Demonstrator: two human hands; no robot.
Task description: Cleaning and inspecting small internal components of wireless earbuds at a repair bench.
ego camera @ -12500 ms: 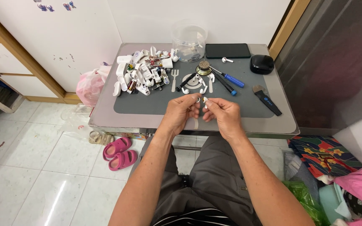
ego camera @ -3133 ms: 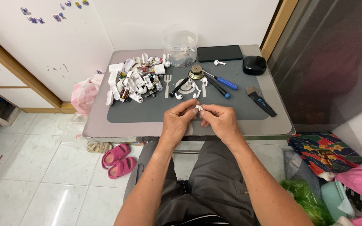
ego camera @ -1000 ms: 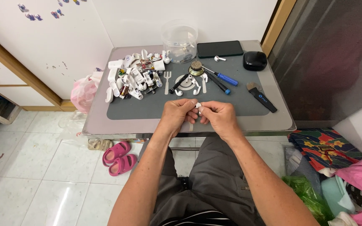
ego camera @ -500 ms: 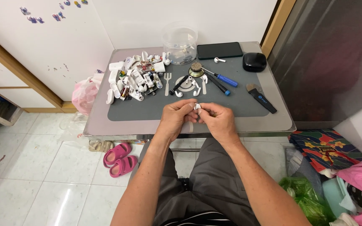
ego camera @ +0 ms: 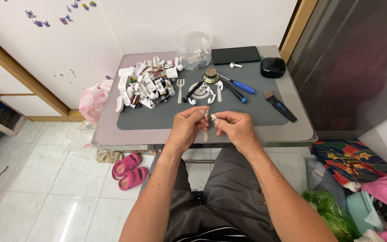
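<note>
Left hand (ego camera: 188,124) pinches small white earbud stem (ego camera: 206,114); right hand (ego camera: 234,127) pinches its mating white piece (ego camera: 212,117). Hands nearly touching. Keep both parts low over grey work mat (ego camera: 166,117), grip light.

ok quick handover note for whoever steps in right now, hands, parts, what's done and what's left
Left hand: pinches a small white earbud piece over the mat's near edge.
Right hand: pinches a second small piece; the two pieces sit tip to tip, not visibly joined.
On the grey mat: pile of white parts, two screwdrivers, loose earbuds.
Done: cannot tell.
Left: the pair in hand, the pile.
</note>
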